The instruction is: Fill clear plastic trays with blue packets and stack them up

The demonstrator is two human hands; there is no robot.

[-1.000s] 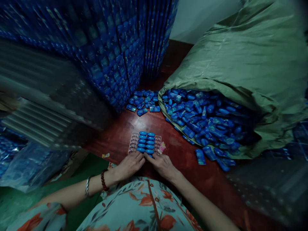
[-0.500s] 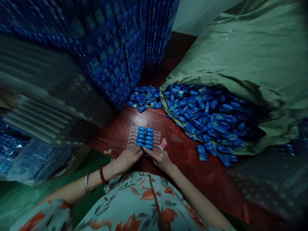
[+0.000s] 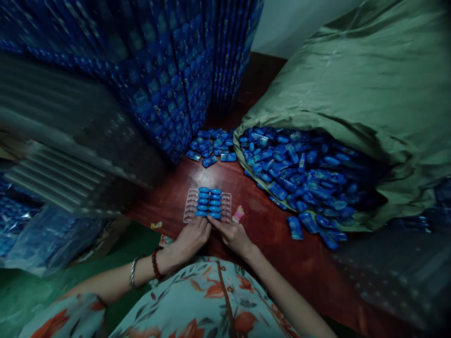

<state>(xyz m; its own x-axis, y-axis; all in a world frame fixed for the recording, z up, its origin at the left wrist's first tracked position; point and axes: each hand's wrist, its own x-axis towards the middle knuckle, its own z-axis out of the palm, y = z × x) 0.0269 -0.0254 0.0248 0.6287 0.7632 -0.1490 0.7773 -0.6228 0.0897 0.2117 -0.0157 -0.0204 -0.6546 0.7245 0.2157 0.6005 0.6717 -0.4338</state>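
below, both hands' fingers (image 3: 202,220) look bunched over the reddish table (image 3: 218,177), near green floor (image 3: 33,288).

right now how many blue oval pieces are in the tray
10 blue oval pieces show in the clear tray, two middle columns of five; the left hand and right hand may hide more.

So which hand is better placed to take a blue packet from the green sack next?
Probably the right hand: it is nearer the open green fabric sack and its glossy blue packets; the left hand sits farther off.
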